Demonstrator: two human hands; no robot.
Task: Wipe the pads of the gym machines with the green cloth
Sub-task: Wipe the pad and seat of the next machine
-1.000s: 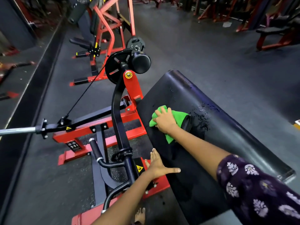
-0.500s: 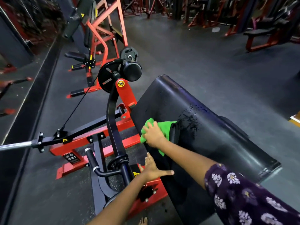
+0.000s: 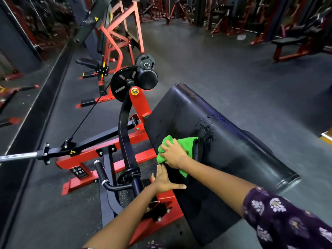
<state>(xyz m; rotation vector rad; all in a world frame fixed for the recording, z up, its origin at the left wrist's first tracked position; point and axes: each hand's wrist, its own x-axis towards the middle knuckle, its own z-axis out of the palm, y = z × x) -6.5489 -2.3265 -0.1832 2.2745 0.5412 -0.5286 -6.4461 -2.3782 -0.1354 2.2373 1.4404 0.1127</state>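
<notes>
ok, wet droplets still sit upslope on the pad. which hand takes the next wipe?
Right. The right hand already grips the green cloth on the black pad, just beside the droplets. The left hand lies flat on the pad's lower left edge, holding nothing; probably just bracing.

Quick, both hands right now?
Left hand: open, flat against the black pad.
Right hand: gripping the green cloth on the pad.
</notes>
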